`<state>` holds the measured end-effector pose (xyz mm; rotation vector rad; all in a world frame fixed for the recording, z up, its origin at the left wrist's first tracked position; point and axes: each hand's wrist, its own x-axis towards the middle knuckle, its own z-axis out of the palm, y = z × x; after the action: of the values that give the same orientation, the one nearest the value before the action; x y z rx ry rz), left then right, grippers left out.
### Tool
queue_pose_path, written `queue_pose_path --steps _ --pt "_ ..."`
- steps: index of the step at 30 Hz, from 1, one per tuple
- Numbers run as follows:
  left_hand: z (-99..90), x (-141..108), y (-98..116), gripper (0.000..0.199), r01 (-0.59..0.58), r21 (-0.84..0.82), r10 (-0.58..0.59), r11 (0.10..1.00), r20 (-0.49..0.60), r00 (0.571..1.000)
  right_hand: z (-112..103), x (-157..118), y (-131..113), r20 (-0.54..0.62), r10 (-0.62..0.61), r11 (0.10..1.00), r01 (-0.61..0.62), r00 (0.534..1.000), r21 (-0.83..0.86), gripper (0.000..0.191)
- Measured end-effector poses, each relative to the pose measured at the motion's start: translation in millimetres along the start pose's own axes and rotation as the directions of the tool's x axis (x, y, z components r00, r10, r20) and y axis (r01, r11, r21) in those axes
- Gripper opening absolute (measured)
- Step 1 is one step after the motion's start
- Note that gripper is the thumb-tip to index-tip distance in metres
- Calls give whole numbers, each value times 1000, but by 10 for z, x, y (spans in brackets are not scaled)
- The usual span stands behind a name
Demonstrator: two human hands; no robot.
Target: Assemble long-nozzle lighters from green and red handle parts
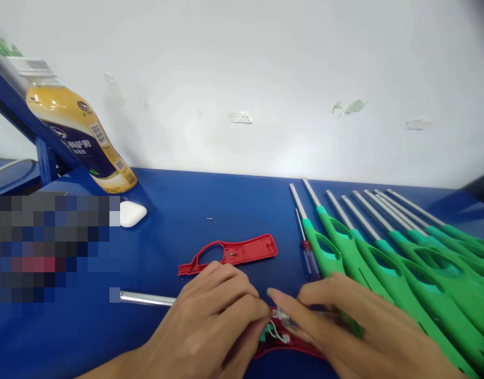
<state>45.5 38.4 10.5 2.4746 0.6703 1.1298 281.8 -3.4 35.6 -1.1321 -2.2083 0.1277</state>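
Note:
My left hand [214, 321] is closed over an opened red lighter body [289, 347], whose metal tube [147, 298] sticks out to the left. White wires and a green part show inside the body. My right hand [356, 326] pinches at the body's right part, around a small clear and metallic piece [283, 317] partly hidden by the fingers. Behind my left hand lies a separate red half shell [250, 251] with its inner side up. A screwdriver [310, 258] with a dark clear handle rests right of the shell.
Several green lighters [384, 258] with metal tubes lie in a row on the right of the blue table [179, 195]. A small screw [209, 219] lies near the middle. At the left are a drink bottle [84, 137], a white case [132, 214] and a pixelated area.

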Motion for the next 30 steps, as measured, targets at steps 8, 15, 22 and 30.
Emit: queue_pose_path --steps 8,15,22,30 --pt "-1 39 -83 17 -5 -49 6 999 21 1000 -36 -122 86 76 -76 981 88 994 -170 42" --pt "13 49 -100 22 60 -161 -65 985 -25 998 -62 -146 100 -28 -58 991 54 998 -127 34" --pt "-19 87 -84 20 40 -139 -44 989 -21 999 -32 -197 124 14 -84 989 85 996 -122 44" --pt "-65 69 -21 21 46 -50 -45 998 27 999 -29 -186 65 -27 -72 993 69 997 -100 38"
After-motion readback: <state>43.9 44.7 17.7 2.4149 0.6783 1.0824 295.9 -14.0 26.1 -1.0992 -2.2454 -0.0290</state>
